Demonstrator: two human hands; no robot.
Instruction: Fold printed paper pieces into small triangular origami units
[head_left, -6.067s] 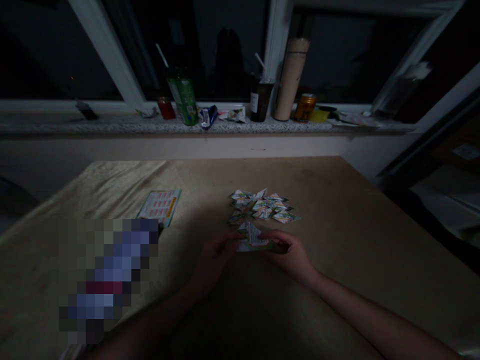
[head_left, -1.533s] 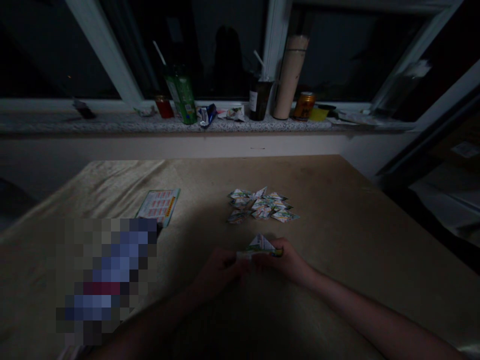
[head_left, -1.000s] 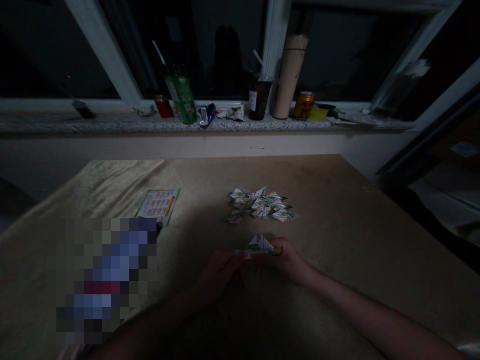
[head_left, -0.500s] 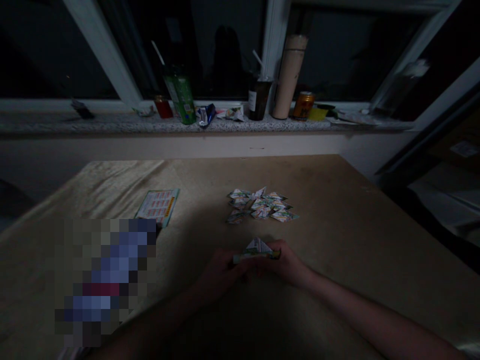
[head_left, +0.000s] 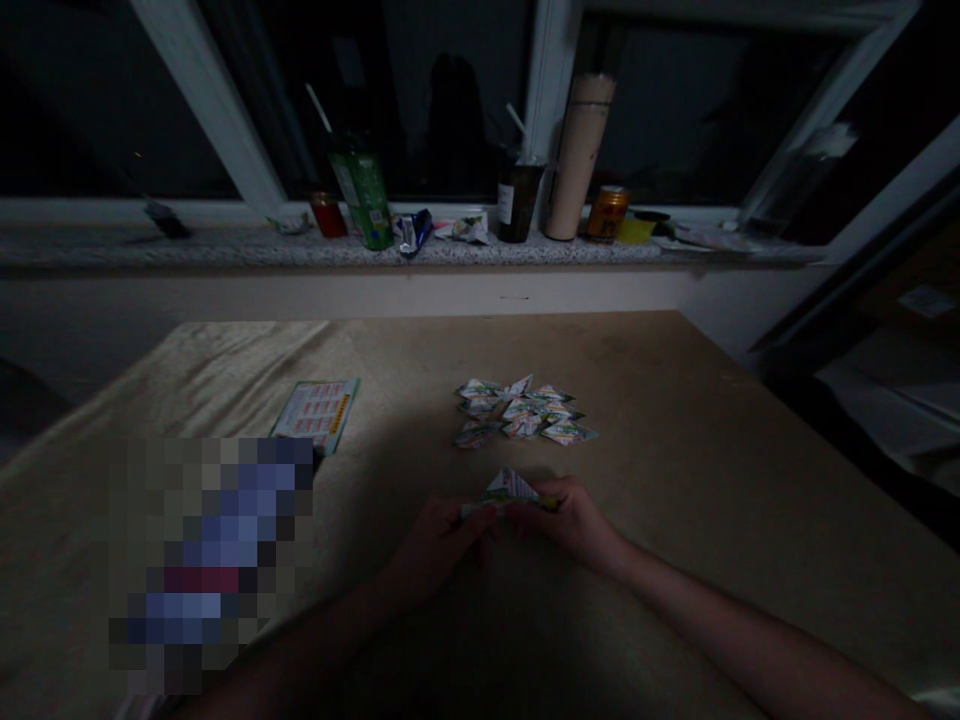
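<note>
My left hand (head_left: 439, 540) and my right hand (head_left: 570, 520) meet low over the tan table (head_left: 675, 470), and both pinch one small printed paper piece (head_left: 508, 490) folded to a triangular point. The left fingers grip its left end, the right fingers its right end. Just beyond it lies a pile of several folded printed paper pieces (head_left: 521, 413). The room is dim, so the folds are hard to make out.
A flat printed sheet (head_left: 316, 412) lies at the left of the table, beside a pixelated patch. On the stone windowsill (head_left: 225, 250) stand a green bottle (head_left: 363, 192), a red jar (head_left: 328, 214), a dark cup (head_left: 517, 202), a tall beige tube (head_left: 576, 160), an orange can (head_left: 606, 213) and wrappers.
About six seconds ago the paper was a broader shape held nearer the pile. It is now a tighter triangle held slightly closer to me; over the last second it shifted a little left.
</note>
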